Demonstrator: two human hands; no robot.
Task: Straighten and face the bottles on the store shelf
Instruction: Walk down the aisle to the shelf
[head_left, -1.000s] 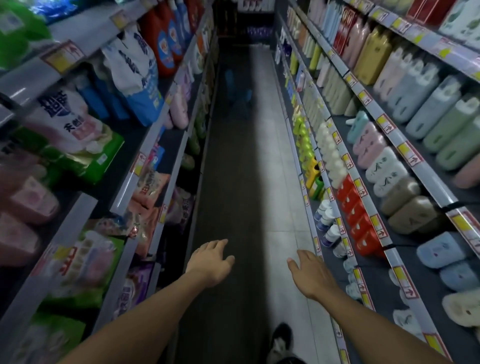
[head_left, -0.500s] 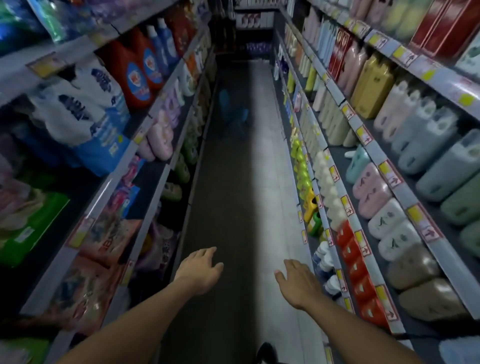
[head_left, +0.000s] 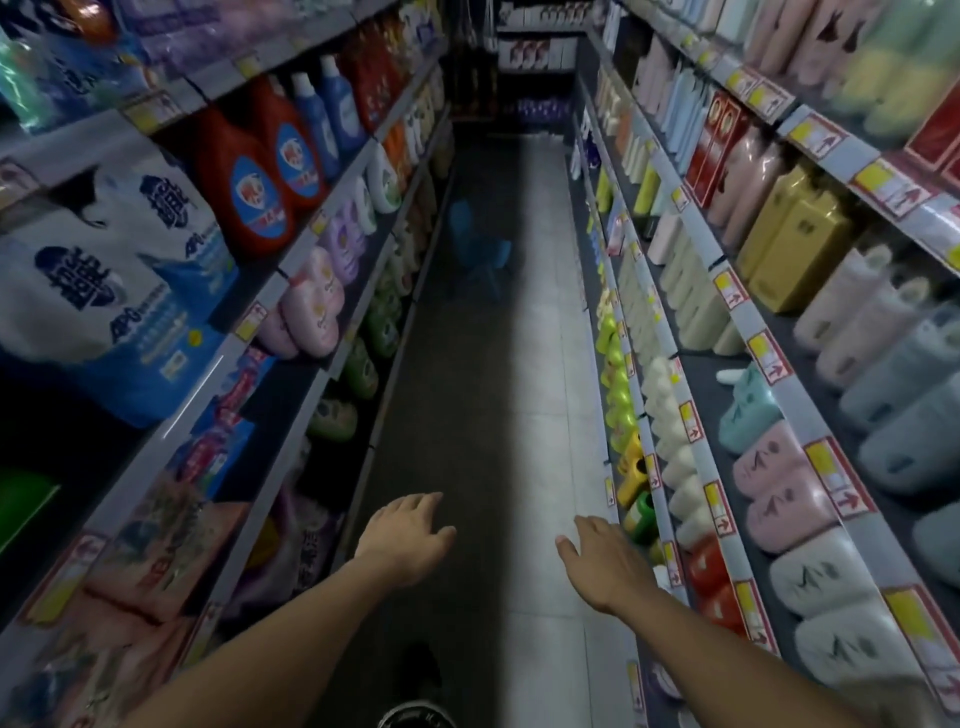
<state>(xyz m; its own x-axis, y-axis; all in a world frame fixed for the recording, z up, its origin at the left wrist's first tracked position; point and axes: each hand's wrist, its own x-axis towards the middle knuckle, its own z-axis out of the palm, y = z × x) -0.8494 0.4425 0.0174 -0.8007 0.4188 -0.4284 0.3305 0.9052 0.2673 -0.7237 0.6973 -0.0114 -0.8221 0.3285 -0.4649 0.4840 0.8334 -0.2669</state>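
Note:
I stand in a narrow store aisle with both arms stretched out over the floor. My left hand is open, palm down, holding nothing. My right hand is open too, close to the low right shelf edge near a green-and-yellow bottle. On the right shelves lie rows of pink bottles, white bottles, cream bottles and gold bottles. Red detergent bottles and blue bottles stand on the upper left shelf.
Shelving with yellow price tags lines both sides. Large white-and-blue bags and pink pouches fill the left shelves. A blue plastic chair stands in the aisle further ahead. The tiled floor runs between. My shoe shows at the bottom.
The view has tilted up and moved forward along the aisle, so shelves have slid down and nearer. Both hands stay open and have drifted lower in view.

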